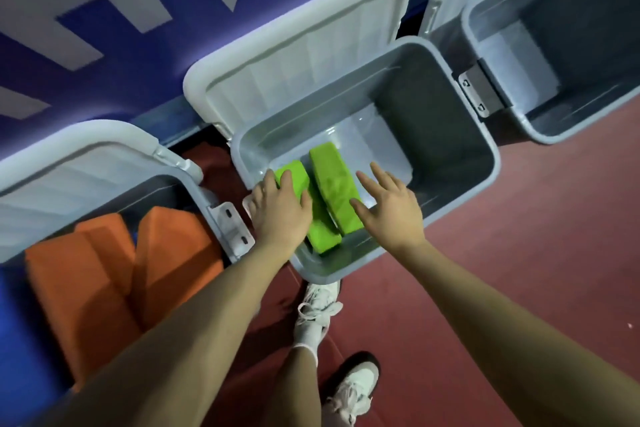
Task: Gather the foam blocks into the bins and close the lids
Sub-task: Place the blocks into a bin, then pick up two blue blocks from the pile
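Observation:
Three grey bins stand in a row against a purple wall, all with lids raised. The middle bin (478, 156) holds green foam blocks (334, 184). My left hand (280, 208) rests on the left green block (294, 173) with fingers spread over its top. Just right of the blocks, my right hand (388, 208) hovers open, fingers straight, inside the bin. The middle bin's white lid (301, 42) leans back against the wall. The left bin (221, 218) is packed with orange foam blocks (104, 274). Nothing shows inside the right bin (554, 135).
The floor (519, 253) is dark red. My feet in white sneakers (318, 312) stand just in front of the middle bin. Metal latches (479, 90) stick out from the bins' sides. A blue surface (20, 340) lies at the lower left.

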Demonstrator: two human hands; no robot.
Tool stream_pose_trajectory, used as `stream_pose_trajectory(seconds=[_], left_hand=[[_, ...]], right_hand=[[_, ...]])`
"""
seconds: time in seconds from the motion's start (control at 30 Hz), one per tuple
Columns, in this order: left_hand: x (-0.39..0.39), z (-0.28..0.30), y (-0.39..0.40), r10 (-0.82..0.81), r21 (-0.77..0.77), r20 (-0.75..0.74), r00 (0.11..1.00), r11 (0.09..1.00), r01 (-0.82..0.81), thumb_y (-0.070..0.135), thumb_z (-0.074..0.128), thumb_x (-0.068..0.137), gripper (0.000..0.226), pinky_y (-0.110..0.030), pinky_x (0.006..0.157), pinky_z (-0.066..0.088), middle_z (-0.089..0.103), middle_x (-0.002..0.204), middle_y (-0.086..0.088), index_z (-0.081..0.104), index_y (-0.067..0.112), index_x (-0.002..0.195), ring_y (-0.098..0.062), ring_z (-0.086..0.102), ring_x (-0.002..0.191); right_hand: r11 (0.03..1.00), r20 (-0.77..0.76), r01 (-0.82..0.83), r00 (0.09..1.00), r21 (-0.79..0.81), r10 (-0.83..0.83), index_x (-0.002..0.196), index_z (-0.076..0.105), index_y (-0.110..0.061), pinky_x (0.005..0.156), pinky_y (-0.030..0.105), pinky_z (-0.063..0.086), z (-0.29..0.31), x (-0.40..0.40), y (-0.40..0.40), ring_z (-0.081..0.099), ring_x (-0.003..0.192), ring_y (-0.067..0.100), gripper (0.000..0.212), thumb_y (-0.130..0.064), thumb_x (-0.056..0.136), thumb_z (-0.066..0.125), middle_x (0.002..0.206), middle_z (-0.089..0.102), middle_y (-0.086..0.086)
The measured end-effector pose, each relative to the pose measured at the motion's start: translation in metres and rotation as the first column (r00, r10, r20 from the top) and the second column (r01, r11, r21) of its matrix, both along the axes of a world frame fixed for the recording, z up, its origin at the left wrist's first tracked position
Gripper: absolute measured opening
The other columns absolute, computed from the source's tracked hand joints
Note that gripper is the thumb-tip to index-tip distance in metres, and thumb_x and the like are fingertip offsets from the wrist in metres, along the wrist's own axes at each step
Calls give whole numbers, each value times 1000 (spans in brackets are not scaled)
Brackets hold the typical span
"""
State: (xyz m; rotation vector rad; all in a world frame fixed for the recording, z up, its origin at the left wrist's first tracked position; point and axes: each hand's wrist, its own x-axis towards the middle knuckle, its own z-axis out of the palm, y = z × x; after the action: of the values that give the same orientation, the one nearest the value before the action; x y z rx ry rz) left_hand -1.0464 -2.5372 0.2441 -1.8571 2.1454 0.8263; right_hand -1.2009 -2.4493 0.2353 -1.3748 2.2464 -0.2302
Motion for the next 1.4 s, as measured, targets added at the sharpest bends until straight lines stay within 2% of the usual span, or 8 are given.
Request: stream_pose_trajectory(seconds=[0.23,0.37,0.53,0.77,0.87,1.1,1.23,1.4], left_hand=[[-8,90,2,-195,-126,-90,977,975,183,28,51,95,48,-40,105,25,35,150,-11,45,14,141,-33,37,131],[-20,164,18,-290,-195,-150,945,946,259,32,48,89,50,-45,101,32,47,141,-17,53,8,133,-38,48,122],[-39,259,60,-457,-261,-120,881,871,416,31,45,97,52,-38,109,19,28,154,-8,35,18,146,-30,33,134],[-74,357,155,-721,-320,-107,685,677,663,35,41,98,52,-36,108,18,23,156,-7,33,18,147,-30,33,133],[-100,384,210,-827,-314,-114,551,556,769,46,25,88,65,-37,107,22,29,154,-9,39,15,144,-31,37,131],[-174,409,342,-990,-346,-99,102,130,929,34,44,92,52,-44,104,30,42,146,-16,49,10,138,-36,46,126],[-208,420,417,-977,-346,-45,-210,-182,920,33,44,96,51,-40,106,26,34,151,-12,40,13,143,-32,39,131],[-238,422,503,-850,-360,-63,-523,-470,806,29,51,95,51,-40,105,26,34,151,-12,41,13,143,-32,39,131]], right_hand=[[994,5,56,998,-98,-56,134,56,-15,96,43,41,82,-15,13,48,123,37,48,-28,89,65,141,51,11],[988,-3,110,994,-111,-111,141,48,-22,102,39,37,150,-20,43,40,131,29,50,-32,93,58,147,45,4],[962,-22,182,981,-205,-190,139,52,-19,100,38,39,239,-24,99,45,127,30,48,-30,93,59,144,48,5],[871,-56,386,905,-302,-421,133,57,-15,92,43,46,321,-24,228,54,115,37,46,-23,88,65,134,57,11],[799,-64,510,829,-319,-555,129,61,-15,88,44,48,343,-22,296,57,111,38,43,-22,87,67,130,60,13],[493,-87,817,491,-299,-867,134,56,-16,94,42,43,370,-14,443,52,119,33,43,-27,92,60,137,55,9],[273,-103,917,254,-289,-962,135,55,-16,97,42,41,379,-2,510,49,124,33,45,-27,92,60,139,53,9],[-31,-137,955,-75,-297,-988,134,56,-17,96,42,42,391,25,574,51,122,32,44,-26,91,61,138,54,9]])
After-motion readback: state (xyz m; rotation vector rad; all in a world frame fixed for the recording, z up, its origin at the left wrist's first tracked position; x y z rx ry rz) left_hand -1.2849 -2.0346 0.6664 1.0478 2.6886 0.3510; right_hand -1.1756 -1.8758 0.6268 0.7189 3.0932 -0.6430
